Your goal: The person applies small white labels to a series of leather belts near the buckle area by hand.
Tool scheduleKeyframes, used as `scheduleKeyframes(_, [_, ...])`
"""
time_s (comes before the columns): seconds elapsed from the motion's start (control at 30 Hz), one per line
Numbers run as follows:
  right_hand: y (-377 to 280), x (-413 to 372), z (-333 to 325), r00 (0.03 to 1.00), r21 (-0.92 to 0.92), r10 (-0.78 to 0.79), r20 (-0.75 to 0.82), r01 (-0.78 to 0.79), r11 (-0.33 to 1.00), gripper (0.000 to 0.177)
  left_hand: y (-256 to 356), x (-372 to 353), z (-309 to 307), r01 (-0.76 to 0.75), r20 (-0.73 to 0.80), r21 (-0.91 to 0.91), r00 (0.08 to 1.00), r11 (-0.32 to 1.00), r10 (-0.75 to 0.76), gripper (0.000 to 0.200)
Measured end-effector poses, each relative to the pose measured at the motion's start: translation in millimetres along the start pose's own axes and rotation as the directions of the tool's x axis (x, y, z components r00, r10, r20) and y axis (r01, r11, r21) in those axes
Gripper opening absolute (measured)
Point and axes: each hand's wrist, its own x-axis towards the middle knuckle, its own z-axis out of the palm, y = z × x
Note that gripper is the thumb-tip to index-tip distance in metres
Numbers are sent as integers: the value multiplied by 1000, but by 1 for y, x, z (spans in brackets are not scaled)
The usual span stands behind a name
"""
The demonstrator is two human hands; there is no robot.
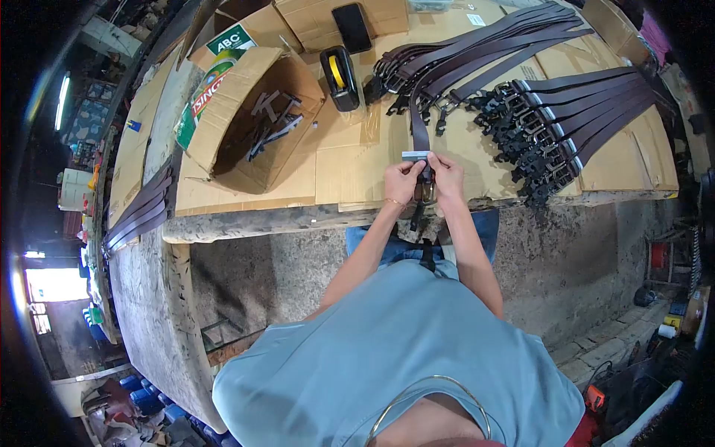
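Observation:
A dark brown belt (419,132) runs toward me over the cardboard-covered table, its metal buckle (427,193) near the front edge. A pale strip (415,156) lies across it just above my fingers. My left hand (403,183) pinches the belt and strip from the left, thumb and fingers together. From the other side my right hand (448,179) is closed on the same belt by the strip's right end. To the right lies a row of buckled belts (607,104) with similar pale strips across them. Another bundle of belts (484,46) lies further back.
An open cardboard box (298,160) holding loose pale strips lies at the left. Behind are a tape dispenser (342,93) and a black phone (351,27). More belts (141,211) lie at the far left. The table's worn front edge (261,223) is close to my body.

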Motion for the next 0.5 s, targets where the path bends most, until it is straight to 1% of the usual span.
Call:
scheduleKeyframes(0.07, [-1, 0, 1, 997, -20, -75, -31, 74, 997, 24, -2, 0, 1, -20, 1, -21, 1000, 1000, 20, 25])
scheduleKeyframes(0.1, [-5, -2, 1, 997, -23, -73, -31, 72, 997, 24, -3, -1, 1, -30, 7, 4, 1000, 1000, 30, 25])
scheduleKeyframes(0.17, [-13, -6, 2, 989, -135, -108, -100, 94, 986, 26, -4, 0, 1, -41, 13, 25, 999, 999, 41, 24])
scheduleKeyframes(0.23, [-14, -8, 3, 989, -130, -102, -112, 87, 988, 25, -5, 0, 2, -71, 20, 45, 997, 996, 70, 25])
scheduleKeyframes(0.3, [-13, -6, 4, 988, -125, -98, -123, 82, 989, 25, -2, 1, 2, -61, 10, 35, 998, 998, 61, 25])
scheduleKeyframes(0.37, [-5, -2, 5, 969, -214, -210, -127, 180, 960, 23, 2, -3, 3, -45, -2, 29, 999, 999, 45, 26])
scheduleKeyframes(0.43, [-5, -3, 7, 969, -227, -217, -120, 186, 956, 22, 9, -7, 4, -108, -28, 117, 993, 987, 112, 27])
scheduleKeyframes(0.5, [-6, -4, 9, 968, -236, -224, -112, 193, 952, 21, 8, -7, 4, -116, -54, 126, 991, 985, 123, 27])
